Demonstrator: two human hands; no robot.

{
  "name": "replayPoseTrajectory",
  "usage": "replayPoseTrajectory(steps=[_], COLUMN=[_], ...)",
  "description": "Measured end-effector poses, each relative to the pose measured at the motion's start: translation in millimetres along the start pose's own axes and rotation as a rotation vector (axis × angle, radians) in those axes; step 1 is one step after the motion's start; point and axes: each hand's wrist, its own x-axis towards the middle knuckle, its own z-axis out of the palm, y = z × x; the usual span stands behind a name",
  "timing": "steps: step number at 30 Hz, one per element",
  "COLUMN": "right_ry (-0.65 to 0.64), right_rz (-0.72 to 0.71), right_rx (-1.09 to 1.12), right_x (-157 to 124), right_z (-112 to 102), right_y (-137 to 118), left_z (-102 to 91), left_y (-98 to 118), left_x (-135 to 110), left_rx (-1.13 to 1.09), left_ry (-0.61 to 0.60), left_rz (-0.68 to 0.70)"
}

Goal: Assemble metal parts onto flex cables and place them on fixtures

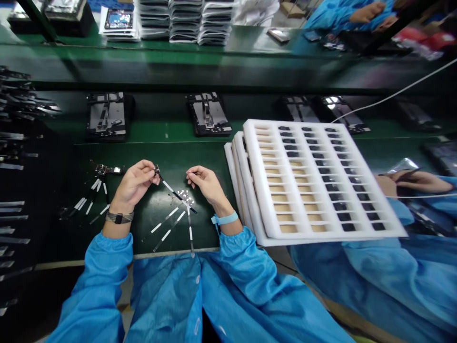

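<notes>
My left hand (135, 183) is closed in a pinch on the small connector end of a long thin flex cable (174, 193), which slants down to the right over the dark green mat (171, 162). My right hand (207, 183) is also pinched shut, holding something thin and pointed, perhaps tweezers (190, 173), aimed at the left hand. Between the hands lies a small sheet of tiny white pieces (184, 195). Below it, several loose flex cables (171, 224) with white tabs fan out on the mat.
Another bundle of flex cables (94, 190) lies left of my left hand. A stack of white foam trays (314, 181) holding small dark parts sits to the right. Phone frames (107, 114) (209, 113) rest on the green belt behind. A co-worker's hand (410, 183) is at the right.
</notes>
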Motion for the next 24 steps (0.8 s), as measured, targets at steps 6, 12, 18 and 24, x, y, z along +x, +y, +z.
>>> replayPoseTrajectory(steps=[6, 12, 18, 24], right_ry=[0.016, 0.025, -0.018, -0.061], right_rz=[-0.002, -0.002, -0.011, 0.079], right_rx=[-0.002, -0.037, -0.081, -0.058], right_x=[0.0, 0.1, 0.3, -0.1], right_z=[-0.4, -0.9, -1.8, -1.6], right_y=[0.1, -1.4, -2.5, 0.3], left_z=[3.2, 2.3, 3.4, 2.4], left_y=[-0.4, -2.2, -2.2, -5.1], left_x=[0.2, 0.5, -0.1, 0.5], left_rx=[0.002, 0.011, -0.019, -0.031], left_ry=[0.000, -0.008, -0.022, -0.037], left_rz=[-0.004, -0.013, -0.016, -0.021])
